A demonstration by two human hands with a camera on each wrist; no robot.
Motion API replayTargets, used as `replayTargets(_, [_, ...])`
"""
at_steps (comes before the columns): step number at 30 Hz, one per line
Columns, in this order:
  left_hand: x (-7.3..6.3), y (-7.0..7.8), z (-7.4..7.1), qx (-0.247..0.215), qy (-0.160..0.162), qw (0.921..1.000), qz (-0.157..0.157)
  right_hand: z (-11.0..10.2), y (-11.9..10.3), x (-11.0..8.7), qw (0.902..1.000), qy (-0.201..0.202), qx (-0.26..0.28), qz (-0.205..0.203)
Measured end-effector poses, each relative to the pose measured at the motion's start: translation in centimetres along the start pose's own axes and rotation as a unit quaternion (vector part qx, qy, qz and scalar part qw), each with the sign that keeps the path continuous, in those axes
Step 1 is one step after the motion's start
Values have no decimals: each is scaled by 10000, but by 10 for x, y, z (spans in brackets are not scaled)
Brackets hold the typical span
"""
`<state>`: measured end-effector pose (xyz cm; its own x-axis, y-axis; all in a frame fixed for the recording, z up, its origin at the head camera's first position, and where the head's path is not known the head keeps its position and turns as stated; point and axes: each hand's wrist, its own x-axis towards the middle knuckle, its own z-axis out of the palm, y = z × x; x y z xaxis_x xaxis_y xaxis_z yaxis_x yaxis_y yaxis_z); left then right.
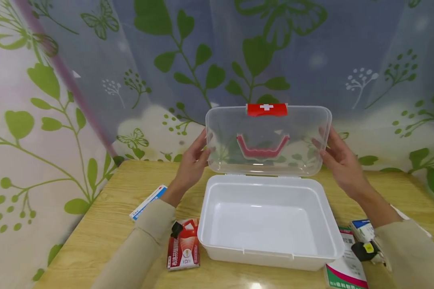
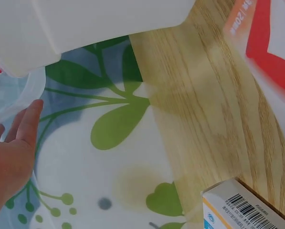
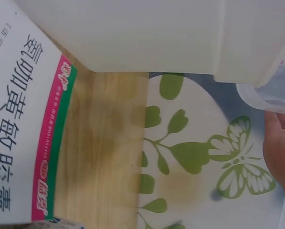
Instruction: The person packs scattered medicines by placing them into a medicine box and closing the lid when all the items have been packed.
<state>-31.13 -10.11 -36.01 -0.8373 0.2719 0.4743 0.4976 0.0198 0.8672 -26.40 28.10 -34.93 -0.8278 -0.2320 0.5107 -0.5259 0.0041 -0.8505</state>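
Observation:
A white plastic first-aid box (image 1: 267,257) stands with its clear lid (image 1: 224,160) raised on the hinges at the back. The lid has a red latch (image 1: 256,110) with a white cross and a pink-red carrying handle (image 1: 263,152). My left hand (image 1: 192,162) grips the lid's left edge, thumb at the front and fingers behind. At the opposite edge my right hand (image 1: 343,166) holds the lid between thumb and fingers. The box's inside shows bare white. In the left wrist view, fingers (image 2: 30,121) reach to the lid's rim.
Left of the box lie a red medicine box (image 1: 183,251) and a blue-white box (image 1: 144,204). To its right are a white-green medicine box (image 1: 347,265) and a small blue-white box (image 1: 361,228) beneath the right forearm. A leaf-patterned curtain (image 1: 188,80) hangs behind the wooden table (image 1: 105,224).

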Motion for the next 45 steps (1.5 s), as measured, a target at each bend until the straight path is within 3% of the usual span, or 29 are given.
replayTargets(4, [1,-3,0,19,-71,9998,-162,-1,7,-2,9998,52,-106,189])
replayTargets(11, [2,-7,-2,-219,-220,9985,-450,-3,19,-2,9990,15,357,250])
replayTargets(19, [-4,-13,-4,-138,-245,9939,-1066,-2,31,-8,9974,-54,553,464])
replayTargets(24, [-7,-15,-6,-337,-372,9886,-1420,0,36,-15,9953,-64,631,729])
replayTargets(45, [-16,-25,-2,-268,-316,9794,-1974,12,46,-34,9836,670,911,1404])
